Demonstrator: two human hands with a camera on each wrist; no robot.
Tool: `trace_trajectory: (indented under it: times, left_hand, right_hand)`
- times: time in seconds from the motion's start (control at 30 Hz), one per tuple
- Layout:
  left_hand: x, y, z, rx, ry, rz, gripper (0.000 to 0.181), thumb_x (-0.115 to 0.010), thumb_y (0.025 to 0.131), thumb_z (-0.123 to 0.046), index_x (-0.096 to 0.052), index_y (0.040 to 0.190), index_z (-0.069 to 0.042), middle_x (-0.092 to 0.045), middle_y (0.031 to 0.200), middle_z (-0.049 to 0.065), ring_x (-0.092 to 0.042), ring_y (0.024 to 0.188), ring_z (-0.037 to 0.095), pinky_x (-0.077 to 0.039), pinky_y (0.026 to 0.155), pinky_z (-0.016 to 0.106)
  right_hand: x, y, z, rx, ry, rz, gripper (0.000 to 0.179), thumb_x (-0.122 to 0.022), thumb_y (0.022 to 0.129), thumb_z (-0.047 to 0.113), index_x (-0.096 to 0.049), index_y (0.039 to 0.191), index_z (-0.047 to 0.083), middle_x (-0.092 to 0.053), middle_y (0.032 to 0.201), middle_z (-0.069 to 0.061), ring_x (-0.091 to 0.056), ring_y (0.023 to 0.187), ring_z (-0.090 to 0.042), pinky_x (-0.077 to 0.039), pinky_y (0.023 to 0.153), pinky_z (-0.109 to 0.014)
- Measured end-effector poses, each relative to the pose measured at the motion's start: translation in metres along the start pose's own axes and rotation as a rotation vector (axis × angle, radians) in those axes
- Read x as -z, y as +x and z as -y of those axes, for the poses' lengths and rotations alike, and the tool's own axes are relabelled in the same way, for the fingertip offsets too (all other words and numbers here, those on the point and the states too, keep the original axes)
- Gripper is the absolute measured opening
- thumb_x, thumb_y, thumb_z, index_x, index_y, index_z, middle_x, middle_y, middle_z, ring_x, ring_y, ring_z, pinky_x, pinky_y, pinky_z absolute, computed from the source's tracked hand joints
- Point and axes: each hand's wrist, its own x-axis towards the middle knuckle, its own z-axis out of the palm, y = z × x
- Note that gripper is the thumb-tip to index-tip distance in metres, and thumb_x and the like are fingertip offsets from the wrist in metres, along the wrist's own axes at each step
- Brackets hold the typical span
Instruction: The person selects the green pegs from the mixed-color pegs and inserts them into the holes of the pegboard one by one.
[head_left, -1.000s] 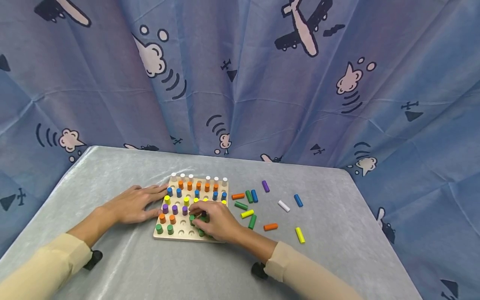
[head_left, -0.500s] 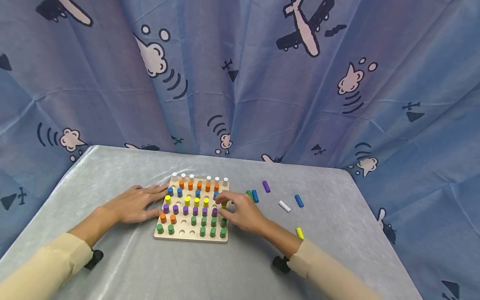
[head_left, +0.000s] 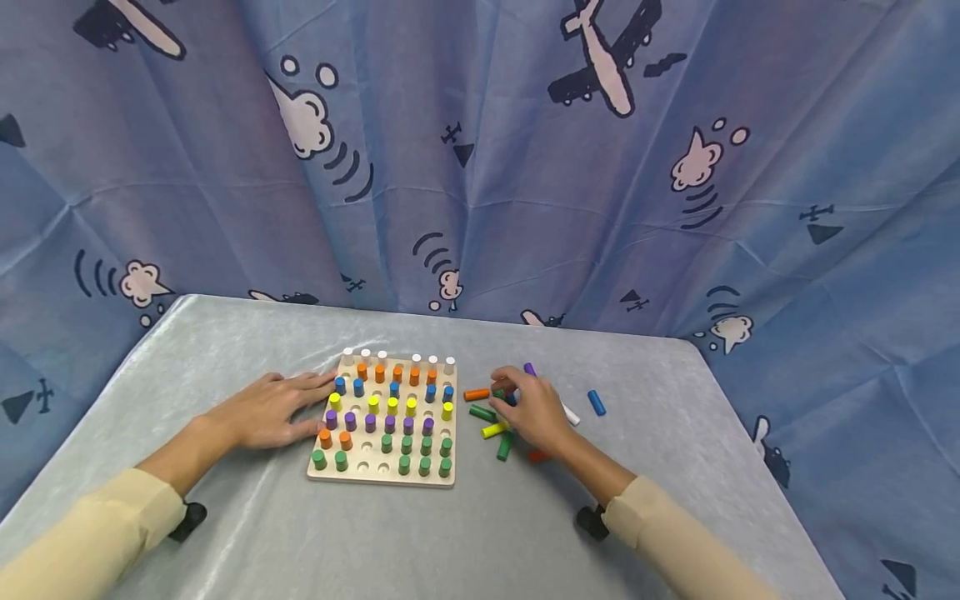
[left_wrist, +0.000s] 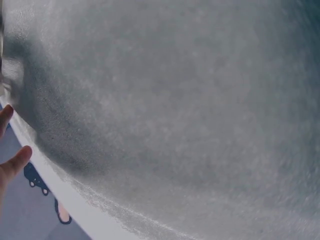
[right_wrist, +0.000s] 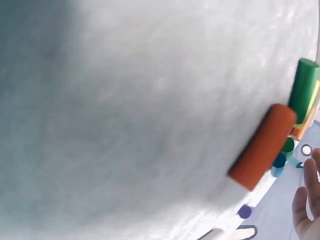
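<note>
A wooden pegboard (head_left: 372,477) with rows of white, orange, blue, yellow, purple and green pegs lies left of centre. My left hand (head_left: 273,410) rests flat beside it, fingers extended, fingertips and thumb at its left edge. To the right of the board, my right hand (head_left: 534,410) hovers over loose pegs, fingers slightly bent and thumb apart. Its fingertips are right by a green peg (head_left: 498,393) and a partly hidden blue peg. In the right wrist view, the fingers (right_wrist: 311,180) are spread with nothing between them.
Near the right hand lie an orange peg (head_left: 476,395), a green peg (head_left: 482,412), a yellow peg (head_left: 494,430) and another green peg (head_left: 505,447). A white peg (head_left: 572,415) and a blue peg (head_left: 596,403) lie farther right. A patterned curtain (head_left: 480,167) hangs behind the grey-covered table.
My right hand has moved from over the board, past its right edge, to the loose pegs, uncovering the board's pegs. The left hand has stayed in place.
</note>
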Motion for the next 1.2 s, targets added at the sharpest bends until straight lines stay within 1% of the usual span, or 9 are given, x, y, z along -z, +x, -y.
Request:
trace_trajectory:
  times: [0.17,0.33,0.47,0.73,1.03,1.2]
  left_hand:
    - [0.000,0.000,0.000,-0.005,-0.001,-0.005,0.068,-0.051,0.099,-0.052,-0.047,0.148,-0.005,-0.036,0.158,0.013,-0.039,0.141,0.038,-0.037,0.101,0.065]
    - [0.000,0.000,-0.001,-0.004,-0.002,-0.008,0.068,-0.052,0.099,-0.051,-0.047,0.148,-0.005,-0.037,0.158,0.013,-0.039,0.141,0.038,-0.037,0.101,0.065]
    - [0.000,0.000,-0.001,-0.002,-0.004,-0.007,0.068,-0.052,0.099,-0.051,-0.047,0.148,-0.005,-0.036,0.158,0.013,-0.039,0.141,0.038,-0.036,0.101,0.065]
    - [-0.001,0.000,0.000,-0.007,0.003,-0.010,0.068,-0.051,0.099,-0.052,-0.047,0.148,-0.005,-0.037,0.158,0.013,-0.040,0.141,0.037,-0.037,0.101,0.065]
    - [-0.002,0.000,0.001,-0.004,0.001,-0.006,0.069,-0.049,0.099,-0.054,-0.046,0.148,-0.005,-0.036,0.158,0.013,-0.039,0.141,0.038,-0.037,0.101,0.065]
    - [-0.002,0.000,0.002,-0.003,0.001,-0.007,0.070,-0.049,0.099,-0.055,-0.046,0.148,-0.006,-0.036,0.158,0.013,-0.039,0.141,0.038,-0.036,0.101,0.065]
  right_hand:
    - [-0.001,0.000,-0.009,-0.026,-0.060,-0.009,0.036,-0.080,0.085,0.014,-0.068,0.118,0.007,-0.075,0.101,-0.004,-0.067,0.087,-0.020,-0.053,0.077,-0.040]
    - [-0.002,-0.001,-0.015,-0.040,-0.119,0.001,0.039,-0.081,0.084,0.016,-0.067,0.120,0.008,-0.075,0.102,-0.005,-0.068,0.090,-0.022,-0.053,0.081,-0.043]
    - [-0.004,-0.001,-0.017,-0.048,-0.154,0.003,0.039,-0.082,0.083,0.017,-0.068,0.119,0.010,-0.074,0.103,-0.004,-0.067,0.090,-0.021,-0.053,0.083,-0.044]
    - [-0.007,0.002,-0.020,-0.003,-0.242,0.004,0.040,-0.083,0.081,0.020,-0.069,0.117,0.011,-0.073,0.098,-0.003,-0.062,0.083,-0.018,-0.052,0.075,-0.039]
    - [-0.010,0.002,-0.020,-0.009,-0.272,-0.017,0.041,-0.084,0.080,0.020,-0.069,0.117,0.010,-0.072,0.094,-0.004,-0.062,0.081,-0.020,-0.053,0.073,-0.040]
    - [-0.011,0.003,-0.021,-0.012,-0.263,-0.028,0.038,-0.083,0.081,0.019,-0.069,0.115,0.010,-0.072,0.092,-0.004,-0.063,0.081,-0.021,-0.053,0.073,-0.040]
